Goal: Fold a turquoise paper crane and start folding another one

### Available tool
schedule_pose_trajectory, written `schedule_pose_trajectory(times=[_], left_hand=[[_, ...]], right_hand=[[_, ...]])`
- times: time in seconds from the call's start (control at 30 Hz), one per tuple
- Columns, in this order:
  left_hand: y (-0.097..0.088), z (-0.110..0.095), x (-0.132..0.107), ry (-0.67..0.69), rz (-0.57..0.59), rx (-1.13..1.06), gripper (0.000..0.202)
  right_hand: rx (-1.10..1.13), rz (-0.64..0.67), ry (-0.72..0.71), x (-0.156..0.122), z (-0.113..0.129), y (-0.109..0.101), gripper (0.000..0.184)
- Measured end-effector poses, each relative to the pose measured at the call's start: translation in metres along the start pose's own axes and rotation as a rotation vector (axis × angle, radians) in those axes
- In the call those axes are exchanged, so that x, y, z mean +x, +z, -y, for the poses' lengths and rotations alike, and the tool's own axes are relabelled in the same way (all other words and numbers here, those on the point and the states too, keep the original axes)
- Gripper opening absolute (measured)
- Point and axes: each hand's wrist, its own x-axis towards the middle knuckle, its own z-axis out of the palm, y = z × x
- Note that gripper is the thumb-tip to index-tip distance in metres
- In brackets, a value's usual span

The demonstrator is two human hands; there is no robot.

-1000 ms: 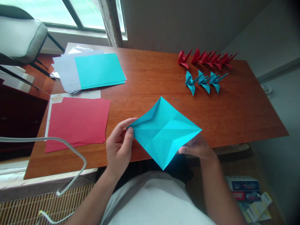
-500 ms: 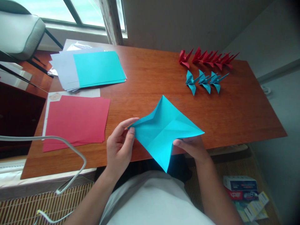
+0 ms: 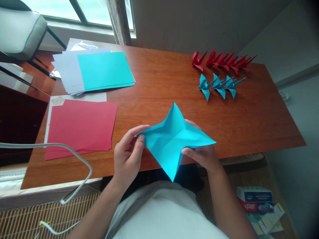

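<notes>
A creased sheet of blue origami paper (image 3: 171, 134) is held above the table's near edge, its four corners pointing outward like a star. My left hand (image 3: 129, 149) pinches its left corner between thumb and fingers. Round the right part of the sheet, my right hand (image 3: 201, 154) is closed, thumb on the near edge and fingertips showing at the far edge. The rest of the right fingers are hidden under the paper. Farther back stand blue paper cranes (image 3: 219, 87) in a row, with red paper cranes (image 3: 223, 61) behind them.
Red paper sheets (image 3: 82, 126) lie on the wooden table (image 3: 154, 83) at left, with blue sheets (image 3: 104, 71) on white ones behind. A white bent tube (image 3: 82, 162) crosses the left foreground. Boxes (image 3: 255, 199) sit on the floor at right, and a chair (image 3: 21, 31) stands back left.
My right hand has squeezed the right side of the paper inward, and its fingertips now show at the far edge. The near corner has shifted slightly left. My left hand keeps its pinch.
</notes>
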Motion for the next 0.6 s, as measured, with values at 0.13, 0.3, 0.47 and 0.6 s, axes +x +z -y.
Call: schedule_pose_trajectory(times=[0.13, 0.3, 0.47, 0.6], left_hand=[[0.000, 0.000, 0.000, -0.003, -0.002, -0.016, 0.027], [0.000, -0.001, 0.000, -0.009, 0.009, 0.002, 0.027], [-0.001, -0.003, 0.001, -0.015, 0.035, 0.082, 0.024], [-0.002, -0.003, 0.002, -0.031, 0.084, 0.117, 0.024]], right_hand=[[-0.017, -0.051, -0.018, 0.000, -0.008, 0.001, 0.071], [0.045, -0.070, -0.029, -0.001, -0.019, 0.003, 0.063], [0.051, -0.019, -0.036, 0.000, -0.008, 0.001, 0.085], [0.059, -0.007, -0.054, 0.001, -0.003, -0.002, 0.093]])
